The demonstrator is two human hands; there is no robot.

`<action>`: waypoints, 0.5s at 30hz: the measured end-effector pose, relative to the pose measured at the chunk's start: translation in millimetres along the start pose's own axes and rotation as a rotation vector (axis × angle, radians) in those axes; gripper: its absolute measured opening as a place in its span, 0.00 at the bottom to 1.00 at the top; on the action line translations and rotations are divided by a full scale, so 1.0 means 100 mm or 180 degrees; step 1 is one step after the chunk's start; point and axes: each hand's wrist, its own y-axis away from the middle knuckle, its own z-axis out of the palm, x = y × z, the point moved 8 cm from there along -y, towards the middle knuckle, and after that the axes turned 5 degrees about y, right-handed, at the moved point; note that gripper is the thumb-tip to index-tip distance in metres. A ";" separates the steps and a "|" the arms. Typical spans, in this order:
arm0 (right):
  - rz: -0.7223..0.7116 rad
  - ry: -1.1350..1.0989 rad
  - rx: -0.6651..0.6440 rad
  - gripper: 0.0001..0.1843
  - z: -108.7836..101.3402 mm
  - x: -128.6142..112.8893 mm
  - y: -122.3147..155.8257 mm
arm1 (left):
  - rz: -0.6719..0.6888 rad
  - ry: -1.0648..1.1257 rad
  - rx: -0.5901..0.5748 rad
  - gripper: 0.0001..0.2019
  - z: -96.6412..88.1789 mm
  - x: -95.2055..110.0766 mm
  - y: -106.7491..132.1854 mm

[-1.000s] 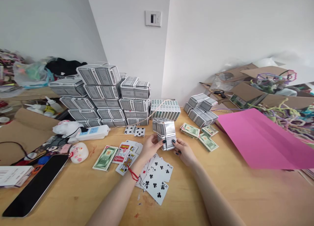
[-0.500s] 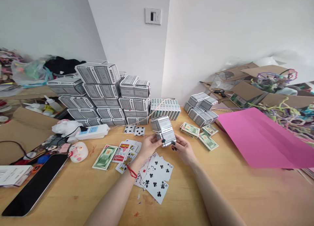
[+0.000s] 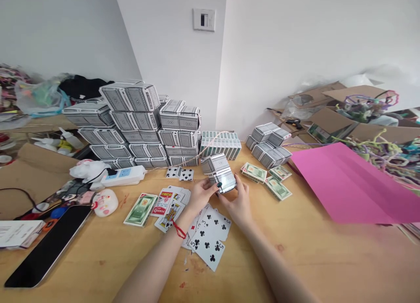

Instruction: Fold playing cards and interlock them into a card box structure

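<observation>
- Holding a block of patterned cards (image 3: 220,170) from its near side, the person's two hands meet near the middle of the tabletop (image 3: 315,259).
- Left hand (image 3: 199,197): comes in from the lower left, fingers curled around the block's left edge, thumb laid on its near face; a red cord circles the wrist.
- Right hand (image 3: 239,204): comes in from the lower right, part-closed on the block, one finger up along its right side and the thumb at its bottom edge.
- The block tilts between them, a shiny patch on its near face; whether its underside touches the tabletop cannot be told.
- Loose cards (image 3: 210,241) lie below the hands, partly covered by the left forearm.
- Just left of that forearm are more face-up cards (image 3: 170,213) and a green box (image 3: 141,210).
- Behind the block stands a row of boxes (image 3: 220,145); a tall stack of card blocks (image 3: 134,125) rises to the left, with a power strip (image 3: 124,177) before it.
- To the right sit a smaller stack (image 3: 269,145), several green packs (image 3: 278,188) and a pink sheet (image 3: 348,184).
</observation>
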 end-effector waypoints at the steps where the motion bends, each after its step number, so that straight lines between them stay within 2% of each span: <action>1: 0.0013 -0.0095 -0.0044 0.45 0.02 0.01 0.00 | 0.0010 -0.0040 -0.0014 0.18 0.01 0.00 0.00; 9: 0.0305 -0.1256 -0.0360 0.50 0.15 0.14 0.00 | 0.0123 -0.0351 -0.0058 0.18 0.05 0.04 0.04; 15: 0.0516 -0.1597 -0.0449 0.52 0.21 0.22 -0.01 | 0.0229 -0.0525 -0.0003 0.18 0.05 0.05 0.05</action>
